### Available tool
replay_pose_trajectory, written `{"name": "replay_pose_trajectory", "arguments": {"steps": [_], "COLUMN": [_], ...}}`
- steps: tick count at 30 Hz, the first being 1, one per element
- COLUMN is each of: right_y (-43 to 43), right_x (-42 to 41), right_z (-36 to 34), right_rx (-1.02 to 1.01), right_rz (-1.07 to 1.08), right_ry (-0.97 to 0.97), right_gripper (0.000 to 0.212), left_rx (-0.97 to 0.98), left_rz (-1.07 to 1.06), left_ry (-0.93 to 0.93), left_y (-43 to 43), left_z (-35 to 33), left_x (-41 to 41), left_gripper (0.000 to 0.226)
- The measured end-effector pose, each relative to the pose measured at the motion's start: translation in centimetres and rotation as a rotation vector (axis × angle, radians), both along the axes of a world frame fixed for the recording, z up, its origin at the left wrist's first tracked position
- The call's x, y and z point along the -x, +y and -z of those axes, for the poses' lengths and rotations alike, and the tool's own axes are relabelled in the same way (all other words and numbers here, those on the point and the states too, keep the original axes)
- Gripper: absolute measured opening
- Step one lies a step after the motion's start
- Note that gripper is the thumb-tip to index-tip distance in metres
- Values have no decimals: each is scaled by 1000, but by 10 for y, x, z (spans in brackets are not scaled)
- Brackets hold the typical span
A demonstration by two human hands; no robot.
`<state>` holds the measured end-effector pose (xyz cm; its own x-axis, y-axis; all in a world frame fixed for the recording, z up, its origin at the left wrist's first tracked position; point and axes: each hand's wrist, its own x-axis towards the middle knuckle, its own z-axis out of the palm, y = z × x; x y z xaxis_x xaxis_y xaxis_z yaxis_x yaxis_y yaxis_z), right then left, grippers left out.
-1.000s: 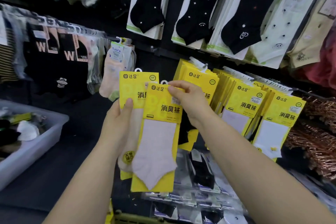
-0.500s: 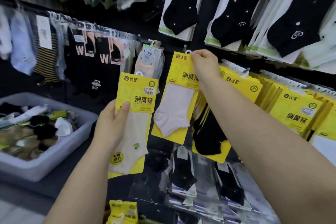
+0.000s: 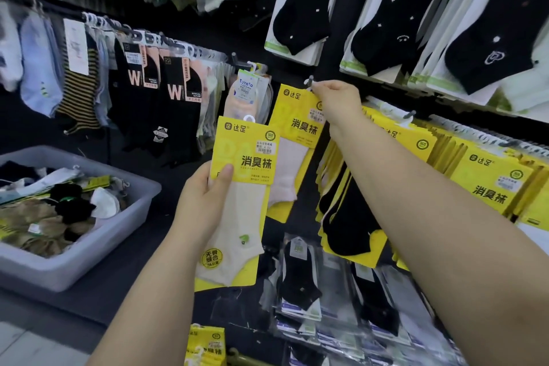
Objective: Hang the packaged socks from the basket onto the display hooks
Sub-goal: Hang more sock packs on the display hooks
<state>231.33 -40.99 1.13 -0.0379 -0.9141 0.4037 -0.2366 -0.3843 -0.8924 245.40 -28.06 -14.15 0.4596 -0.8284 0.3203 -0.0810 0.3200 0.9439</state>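
Right hand (image 3: 337,102) pinches the top of a pink sock pack (image 3: 292,131) right at a hook (image 3: 310,80), fingers (image 3: 322,90) curled on the card. Left hand (image 3: 205,202) grips a cream pack (image 3: 237,211) lower down, thumb across the front. Basket (image 3: 98,249) of loose socks sits off to the left.

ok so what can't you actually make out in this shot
Head view only:
Whether the pink pack has its loop on the hook: the right hand covers it.
Fingers of the left hand: behind the cream pack.
Left side of the basket: cut off by the frame edge.
Labels of the bottom packs: blurred.
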Motion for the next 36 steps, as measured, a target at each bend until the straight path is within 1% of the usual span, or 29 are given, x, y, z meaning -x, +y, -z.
{"name": "replay_pose_trajectory", "arguments": {"steps": [3, 5, 6, 7, 8, 10, 12, 13, 15, 17, 19, 21, 23, 24, 26, 30, 32, 36], "right_y": [-2, 6, 13, 23, 34, 54, 65, 68, 69, 66, 63, 61, 58, 57, 53, 39, 32, 14], "right_x": [0, 3, 4, 4, 2, -3, -5, -4, 1, 9, 16, 20, 21, 21, 20, 12, 4, -12], "right_z": [3, 10, 16, 23, 31, 45, 55, 57, 53, 46, 39, 35, 31, 28, 23, 13, 10, 7], "right_rx": [26, 134, 214, 278, 298, 180, 58, 53, 65, 29, -44, -90, -94, -85, -75, -56, -33, -36], "right_rz": [118, 222, 227, 185, 99, -131, -307, -324, -269, -232, -247, -226, -170, -143, -85, -7, -5, 29], "right_ry": [-11, 63, 106, 147, 190, 260, 270, 264, 204, 97, -18, -88, -153, -178, -204, -191, -177, -171], "right_gripper": [11, 20, 20, 18, 16, 20, 21, 15, 4, 15, 19, 12, 4, 4, 8, 15, 15, 10], "left_rx": [-1, -5, -5, -6, -5, 2, 17, 23, 29, 25, 22, 15, 8, 4, -2, -6, -17, -43], "left_rz": [24, 47, 56, 65, 80, 116, 139, 143, 132, 121, 145, 176, 207, 223, 251, 260, 240, 189], "left_ry": [24, 51, 58, 58, 54, 50, 49, 48, 21, -21, -51, -95, -131, -142, -148, -181, -196, -209], "left_y": [1, 1, 1, 1, 1, 1, 1, 1, -1, -2, -3, -4, -4, -5, -6, -9, -12, -15], "left_z": [0, 0, 0, 0, 0, -2, -5, -6, -6, -7, -8, -10, -10, -10, -9, -4, -1, 3], "left_x": [0, 0, 0, 0, 1, 5, 10, 13, 19, 22, 24, 27, 31, 34, 41, 48, 46, 38], "left_gripper": [17, 16, 16, 16, 16, 17, 16, 14, 8, 7, 17, 28, 39, 46, 58, 66, 64, 52]}}
